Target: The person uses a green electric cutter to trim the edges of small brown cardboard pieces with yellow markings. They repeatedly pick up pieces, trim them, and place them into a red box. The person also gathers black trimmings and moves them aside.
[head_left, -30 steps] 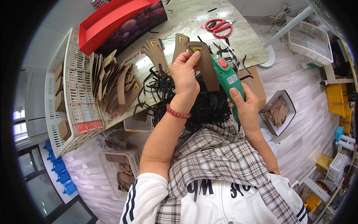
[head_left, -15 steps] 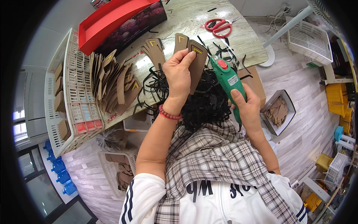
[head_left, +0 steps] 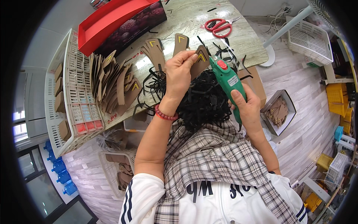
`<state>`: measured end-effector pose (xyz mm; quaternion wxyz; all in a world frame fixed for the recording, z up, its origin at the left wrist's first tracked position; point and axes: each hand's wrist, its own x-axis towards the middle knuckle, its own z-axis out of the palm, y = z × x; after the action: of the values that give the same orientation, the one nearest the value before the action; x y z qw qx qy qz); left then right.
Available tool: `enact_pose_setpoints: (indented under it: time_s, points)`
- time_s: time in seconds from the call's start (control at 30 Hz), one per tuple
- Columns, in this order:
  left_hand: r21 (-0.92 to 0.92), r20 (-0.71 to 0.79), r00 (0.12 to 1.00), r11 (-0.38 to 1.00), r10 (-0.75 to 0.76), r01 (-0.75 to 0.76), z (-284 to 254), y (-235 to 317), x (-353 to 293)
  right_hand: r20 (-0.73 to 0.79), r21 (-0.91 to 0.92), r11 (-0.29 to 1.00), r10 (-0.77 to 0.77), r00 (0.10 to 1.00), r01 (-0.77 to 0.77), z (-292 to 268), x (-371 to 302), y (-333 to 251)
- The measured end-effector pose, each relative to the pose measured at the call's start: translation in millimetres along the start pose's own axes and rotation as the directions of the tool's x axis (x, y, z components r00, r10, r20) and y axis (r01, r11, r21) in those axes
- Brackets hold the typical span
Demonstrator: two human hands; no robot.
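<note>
Left fingers (head_left: 182, 56) pinch the piece (head_left: 201, 64), likely light and bendy, best held by its left edge; right fingers (head_left: 237, 96) wrap the tool (head_left: 227, 77).

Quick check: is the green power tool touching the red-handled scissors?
Apart. The head view shows tabletop between the tip of the green power tool and the red-handled scissors.
</note>
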<state>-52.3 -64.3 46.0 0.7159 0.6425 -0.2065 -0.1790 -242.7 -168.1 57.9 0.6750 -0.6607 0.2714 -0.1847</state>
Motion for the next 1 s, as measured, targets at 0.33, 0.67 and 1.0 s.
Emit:
enact_pose_setpoints:
  time_s: [0.33,0.67,1.0]
  points:
    - [0.250,0.187,0.982,0.966,0.012,-0.059,-15,14,-1,-0.022,0.004,0.999,0.048,0.999,-0.048,2,6,-5]
    - [0.792,-0.325,0.842,0.611,0.430,-0.006,-260,94,62,0.002,0.062,0.996,0.067,0.998,-0.067,-6,-3,16]
    - [0.948,-0.027,0.821,0.274,0.571,-0.160,-92,14,84,-0.025,0.054,0.994,0.095,0.995,-0.093,-8,-3,17]
